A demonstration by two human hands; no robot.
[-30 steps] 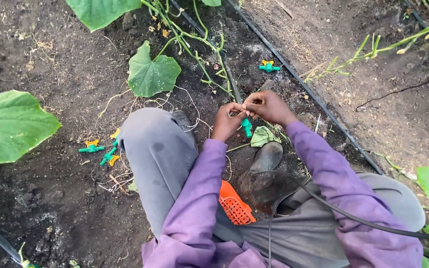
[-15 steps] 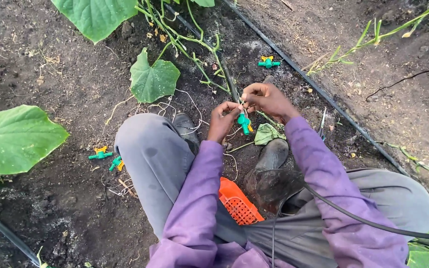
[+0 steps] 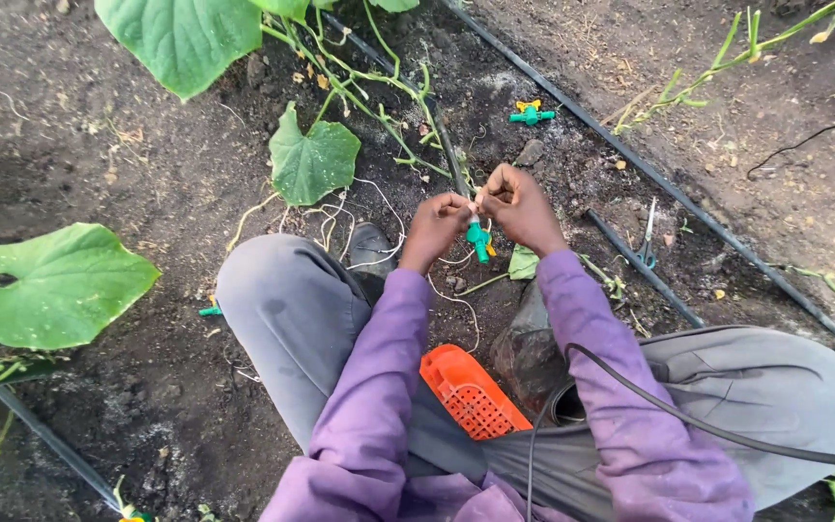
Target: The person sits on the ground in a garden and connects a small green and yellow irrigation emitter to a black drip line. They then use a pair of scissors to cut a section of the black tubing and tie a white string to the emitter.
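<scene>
Since the earlier frames both hands have shifted slightly up and left in view, and the green clip now hangs lower between them; the view has tilted too, so the big leaf [image 3: 60,285] at left sits lower. Left hand [image 3: 437,230] and right hand [image 3: 522,208] meet fingertip to fingertip over the soil, both pinched narrow on a thin pale string [image 3: 456,304] just above the small green clip [image 3: 478,240]. The clip dangles at the hands, touching the fingers, in front of the vine stem [image 3: 369,82]. Likely step: tying or threading string onto the clip beside the drip line [image 3: 630,159]. The next move would call for fine pinch control, keeping the string taut without dropping the clip. Orange basket [image 3: 471,391] rests between the knees. Spare green valve [image 3: 532,113] lies on the soil, well apart.
</scene>
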